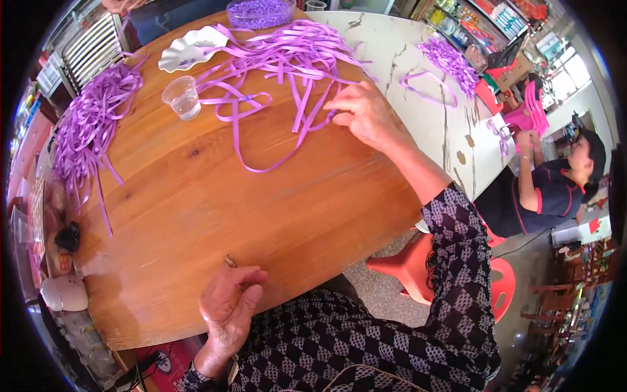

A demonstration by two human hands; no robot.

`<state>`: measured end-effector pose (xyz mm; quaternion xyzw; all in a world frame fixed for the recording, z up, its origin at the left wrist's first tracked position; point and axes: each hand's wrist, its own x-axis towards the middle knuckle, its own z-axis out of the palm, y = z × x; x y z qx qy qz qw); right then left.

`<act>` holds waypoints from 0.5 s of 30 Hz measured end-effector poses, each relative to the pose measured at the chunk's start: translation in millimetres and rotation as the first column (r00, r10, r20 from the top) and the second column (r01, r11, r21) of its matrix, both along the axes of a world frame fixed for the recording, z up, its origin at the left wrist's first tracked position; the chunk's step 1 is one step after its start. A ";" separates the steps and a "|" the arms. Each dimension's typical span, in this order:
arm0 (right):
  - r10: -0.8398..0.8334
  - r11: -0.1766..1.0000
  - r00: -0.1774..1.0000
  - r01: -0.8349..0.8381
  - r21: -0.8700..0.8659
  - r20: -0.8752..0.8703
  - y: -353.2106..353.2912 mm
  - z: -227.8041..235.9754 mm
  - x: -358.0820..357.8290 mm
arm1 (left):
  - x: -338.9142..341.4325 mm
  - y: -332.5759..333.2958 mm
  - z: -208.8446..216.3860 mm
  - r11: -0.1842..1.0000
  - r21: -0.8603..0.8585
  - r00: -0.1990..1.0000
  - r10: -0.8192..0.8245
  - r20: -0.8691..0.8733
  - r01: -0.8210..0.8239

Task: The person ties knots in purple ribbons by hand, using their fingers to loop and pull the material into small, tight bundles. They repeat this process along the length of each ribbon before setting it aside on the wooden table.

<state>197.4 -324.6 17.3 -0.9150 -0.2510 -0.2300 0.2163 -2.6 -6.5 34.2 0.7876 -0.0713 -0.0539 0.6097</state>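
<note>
Purple ribbon (pixel 277 168) loops across the wooden table, one end running to my right hand (pixel 367 116). That hand is closed, with thumb and fingers pinching the ribbon beside a small dark purple piece (pixel 331 115). Down by the near edge, my left hand (pixel 230 302) is loosely curled above the wood. A small brownish thing (pixel 229 261) shows just past its fingers; I cannot make out what it is. Beyond the loop lies a heap of purple ribbons (pixel 294 49), some with small purple pieces on them.
A clear plastic cup (pixel 183 99), a white scalloped dish (pixel 191 49) and a tub of purple beads (pixel 260 13) stand farther back. More ribbons (pixel 98 124) hang at the left edge. On the marble-patterned table lie ribbons (pixel 449 65); a co-worker (pixel 548 186) sits there. Red stool (pixel 408 268) at right.
</note>
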 end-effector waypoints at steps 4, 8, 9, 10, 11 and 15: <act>0.033 0.980 0.995 -0.013 -0.199 0.098 4.6 -8.0 -3.5 | -0.8 0.9 -18.3 0.997 -0.038 0.993 -0.062 0.100 0.066; 0.173 0.980 0.983 -0.166 0.108 -0.056 46.7 5.0 -57.5 | -2.0 -8.6 -13.1 0.990 -0.095 0.992 -0.096 0.077 0.103; 0.212 0.966 0.975 -0.200 0.163 -0.065 61.9 7.4 -75.3 | -2.3 -12.1 -10.8 0.983 -0.162 0.994 -0.094 -0.049 0.085; 0.254 0.947 0.964 -0.232 0.220 -0.074 76.4 7.5 -92.1 | -2.0 -15.7 -9.2 0.973 -0.225 0.980 -0.094 -0.174 0.054; 0.289 0.929 0.956 -0.268 0.254 -0.048 89.2 7.2 -110.2 | -0.1 -21.5 -7.8 0.974 -0.222 0.979 -0.085 -0.184 0.043; 0.307 0.929 0.942 -0.327 0.175 0.133 120.9 0.2 -153.8 | 12.4 -31.2 -7.0 0.851 -0.484 0.890 -0.044 -0.453 -0.204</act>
